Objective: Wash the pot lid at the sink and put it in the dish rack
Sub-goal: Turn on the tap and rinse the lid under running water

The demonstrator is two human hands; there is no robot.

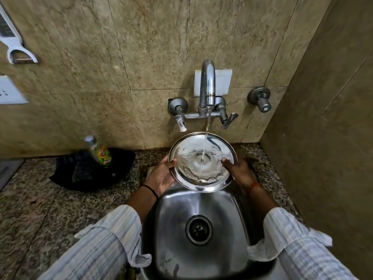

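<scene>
Sink point(232, 209) below: both hands hold lid point(193, 172) rim.

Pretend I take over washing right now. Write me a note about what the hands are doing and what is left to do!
Left hand: holds the left rim of the lid.
Right hand: holds the right rim, thumb on the inside.
The lid is held over the back of the sink, face up under the tap. Water is running onto its middle and spreading out.
Done: rinsing is under way.
Left: finish the wash, turn off the tap, then put the lid in the dish rack. The rack is not in view, so look for it first.
</scene>
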